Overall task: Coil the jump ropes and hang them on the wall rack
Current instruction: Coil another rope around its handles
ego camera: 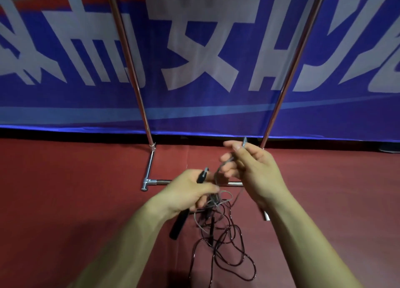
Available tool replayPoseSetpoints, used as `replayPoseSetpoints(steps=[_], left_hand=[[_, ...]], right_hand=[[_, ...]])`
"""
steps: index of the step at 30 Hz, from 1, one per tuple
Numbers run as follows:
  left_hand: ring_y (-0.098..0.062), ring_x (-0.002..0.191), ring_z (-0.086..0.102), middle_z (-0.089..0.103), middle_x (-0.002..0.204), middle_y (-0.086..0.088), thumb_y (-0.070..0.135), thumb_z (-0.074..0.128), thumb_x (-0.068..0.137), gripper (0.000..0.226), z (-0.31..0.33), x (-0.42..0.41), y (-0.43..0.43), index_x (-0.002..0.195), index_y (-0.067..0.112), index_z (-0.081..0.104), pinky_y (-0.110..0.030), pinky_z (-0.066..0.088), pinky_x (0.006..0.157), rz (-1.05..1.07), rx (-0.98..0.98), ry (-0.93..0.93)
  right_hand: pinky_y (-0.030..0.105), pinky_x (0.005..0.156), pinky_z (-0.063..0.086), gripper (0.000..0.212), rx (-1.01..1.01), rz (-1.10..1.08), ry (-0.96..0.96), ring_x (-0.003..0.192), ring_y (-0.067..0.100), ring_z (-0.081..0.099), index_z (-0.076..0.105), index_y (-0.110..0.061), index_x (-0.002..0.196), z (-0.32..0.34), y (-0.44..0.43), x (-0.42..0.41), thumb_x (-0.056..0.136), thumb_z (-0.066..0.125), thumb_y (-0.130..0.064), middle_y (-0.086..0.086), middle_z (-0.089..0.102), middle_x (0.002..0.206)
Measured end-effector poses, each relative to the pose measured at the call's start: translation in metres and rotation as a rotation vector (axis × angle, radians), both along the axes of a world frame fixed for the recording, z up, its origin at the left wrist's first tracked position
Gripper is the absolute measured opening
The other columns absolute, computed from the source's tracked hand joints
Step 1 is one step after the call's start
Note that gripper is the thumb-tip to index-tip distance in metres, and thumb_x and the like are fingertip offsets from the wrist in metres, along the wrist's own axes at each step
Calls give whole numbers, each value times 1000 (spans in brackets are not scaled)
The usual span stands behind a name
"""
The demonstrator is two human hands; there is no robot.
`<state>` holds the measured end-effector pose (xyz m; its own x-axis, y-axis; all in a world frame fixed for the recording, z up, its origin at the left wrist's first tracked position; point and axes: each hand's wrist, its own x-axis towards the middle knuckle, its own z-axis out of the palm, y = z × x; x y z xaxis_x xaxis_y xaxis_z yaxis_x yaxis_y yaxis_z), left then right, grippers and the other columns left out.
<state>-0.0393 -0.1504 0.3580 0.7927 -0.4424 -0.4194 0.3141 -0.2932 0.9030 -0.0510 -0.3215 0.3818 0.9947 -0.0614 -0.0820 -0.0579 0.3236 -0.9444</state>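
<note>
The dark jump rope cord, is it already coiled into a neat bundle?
No, the cord sprawls in loose tangled loops against the red floor.

A black handle (178,225) of a jump rope is gripped slantwise in the left hand (186,190), just in front of the chrome rack (140,105). Its thin grey cord (244,142) is pinched and raised by the right hand (253,170), nearer the rack's right upright. A dark cord (216,249) is left tangled in loose loops on the floor before the rack's base bar.
</note>
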Motion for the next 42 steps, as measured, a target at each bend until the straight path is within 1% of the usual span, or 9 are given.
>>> replayPoseSetpoints(steps=[6, 10, 13, 17, 21, 26, 30, 36, 42], left_hand=[[-8, 33, 35, 63, 66, -21, 25, 64, 95, 10, 3, 3, -6, 96, 21, 73, -16, 22, 34, 146, -166, -73], [-4, 28, 30, 67, 69, -11, 31, 63, 84, 22, 15, 6, -7, 97, 15, 69, -13, 22, 30, 333, -489, 64], [0, 29, 30, 76, 86, -6, 28, 59, 86, 20, 25, 8, -5, 99, 14, 66, -12, 22, 30, 411, -658, 123], [0, 30, 30, 77, 98, -7, 30, 59, 88, 21, 29, 15, 6, 103, 20, 69, -10, 20, 30, 499, -732, 102], [-1, 38, 34, 74, 118, -7, 27, 57, 99, 32, 22, 18, 15, 129, 18, 63, -12, 22, 32, 483, -478, 5], [-3, 41, 36, 73, 121, 7, 10, 65, 94, 30, 15, 7, 13, 121, 23, 68, -14, 23, 34, 158, -252, -18], [-7, 44, 39, 66, 70, 10, 18, 72, 91, 25, 14, -4, 1, 115, 26, 72, -17, 29, 38, -78, -81, -84], [-6, 34, 37, 48, 42, 3, 20, 69, 94, 7, 15, -4, -9, 89, 17, 71, -16, 30, 38, 35, -71, -214], [-4, 32, 33, 78, 84, -3, 17, 58, 99, 13, 22, 6, -6, 104, 13, 69, -16, 21, 33, 347, -387, -53]], right_hand=[[25, 49, 43, 29, -96, 20, 55, 67, 24, 50, 61, -13, 113, -12, -3, -1, 95, 53, 7, 7, 63, 95], [29, 53, 35, 17, -144, 401, 143, 65, 24, 52, 61, -12, 112, -25, -7, -9, 95, 57, -11, 8, 66, 88], [28, 56, 43, 13, -450, 602, 151, 67, 24, 55, 67, -9, 98, -34, -5, -13, 98, 63, -21, 18, 62, 87], [30, 60, 48, 35, -969, 465, 162, 58, 10, 55, 70, -10, 81, -51, -14, -9, 100, 57, -36, 7, 68, 71], [29, 48, 41, 37, -513, 103, 57, 47, 18, 48, 62, -2, 77, -29, -16, -3, 104, 52, -27, 4, 61, 58], [20, 43, 34, 29, 12, 5, 11, 46, 13, 42, 57, -9, 81, 14, -8, 0, 100, 51, -31, 8, 58, 68], [20, 42, 37, 24, 120, 38, -12, 48, 14, 43, 58, -9, 82, 26, -1, -1, 96, 53, -28, 10, 59, 71], [23, 47, 33, 19, -54, 44, 4, 49, 12, 42, 62, -11, 110, 15, -5, -3, 96, 53, -1, 9, 63, 90], [21, 46, 36, 31, -387, 459, 67, 52, 10, 47, 59, -5, 114, -23, -10, -12, 87, 72, 1, 3, 67, 97]])
